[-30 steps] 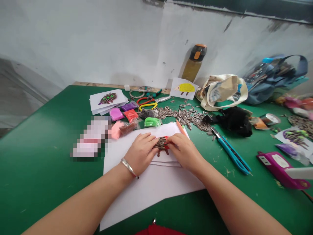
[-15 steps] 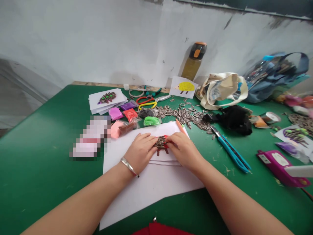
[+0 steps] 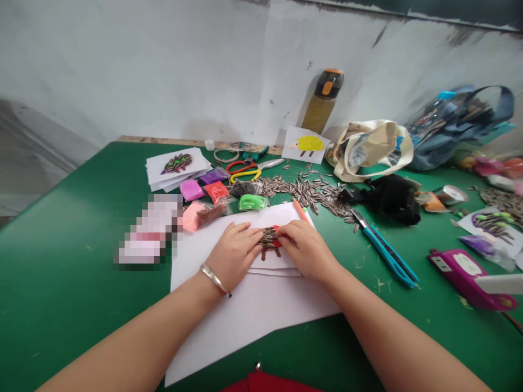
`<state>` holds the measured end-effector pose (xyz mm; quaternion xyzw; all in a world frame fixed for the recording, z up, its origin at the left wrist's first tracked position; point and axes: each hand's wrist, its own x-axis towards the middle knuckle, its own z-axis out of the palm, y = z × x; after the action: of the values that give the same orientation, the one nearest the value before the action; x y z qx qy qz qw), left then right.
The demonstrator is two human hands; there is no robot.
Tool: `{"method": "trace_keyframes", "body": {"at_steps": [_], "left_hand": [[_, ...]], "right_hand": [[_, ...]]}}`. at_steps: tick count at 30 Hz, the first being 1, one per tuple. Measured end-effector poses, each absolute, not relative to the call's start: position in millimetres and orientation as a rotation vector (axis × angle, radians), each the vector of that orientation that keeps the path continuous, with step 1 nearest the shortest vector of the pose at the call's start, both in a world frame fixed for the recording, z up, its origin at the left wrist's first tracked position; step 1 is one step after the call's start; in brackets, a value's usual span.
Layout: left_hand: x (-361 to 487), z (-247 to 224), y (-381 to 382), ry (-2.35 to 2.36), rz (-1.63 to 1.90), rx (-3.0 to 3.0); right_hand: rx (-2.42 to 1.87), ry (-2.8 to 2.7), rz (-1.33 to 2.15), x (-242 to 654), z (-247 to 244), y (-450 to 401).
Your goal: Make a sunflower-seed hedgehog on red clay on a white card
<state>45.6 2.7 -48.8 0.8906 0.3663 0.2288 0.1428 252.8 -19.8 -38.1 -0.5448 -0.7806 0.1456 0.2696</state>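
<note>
Across the worktop [image 3: 73,294], against half a second ago: arranged just as before, only drifted slightly leftward in view.
Left grip [image 3: 232,253]: unmoved since then; palm down, fingers outstretched and slightly parted, thumb spread from forefinger, tips at the left end of the seeds.
Right grip [image 3: 305,249]: likewise practically unmoved; fingers bent and drawn close together, tips down at the right end; pinching a seed or merely pressing, cannot tell.
Seed-covered figure [image 3: 268,238]: lying flat between both grips, just at the fingertips of each, partly hidden at either end.
Red patch [image 3: 276,229]: showing at the figure's upper right, running under the right fingertips.
Brown legs [image 3: 263,255]: pointing toward the wearer, below the seeds and between the hands.
Small papers [image 3: 272,265]: stacked beneath the figure, near edges uneven.
Large white sheet [image 3: 245,321]: spread under papers and hands.
Orange stick [image 3: 300,210]: resting at the sheet's far right corner, just beyond the right grip.
Loose seeds [image 3: 306,190]: strewn beyond the sheet.
Blue cutter [image 3: 386,250]: lying right of the right grip, well apart.
</note>
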Motion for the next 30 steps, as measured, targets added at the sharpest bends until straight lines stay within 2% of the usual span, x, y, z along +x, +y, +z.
{"method": "trace_keyframes", "body": {"at_steps": [30], "left_hand": [[49,-47,1,1.146,0.623,2.646]], "right_hand": [[-1.498,-2.152,0.316,245,-46,-18]]}}
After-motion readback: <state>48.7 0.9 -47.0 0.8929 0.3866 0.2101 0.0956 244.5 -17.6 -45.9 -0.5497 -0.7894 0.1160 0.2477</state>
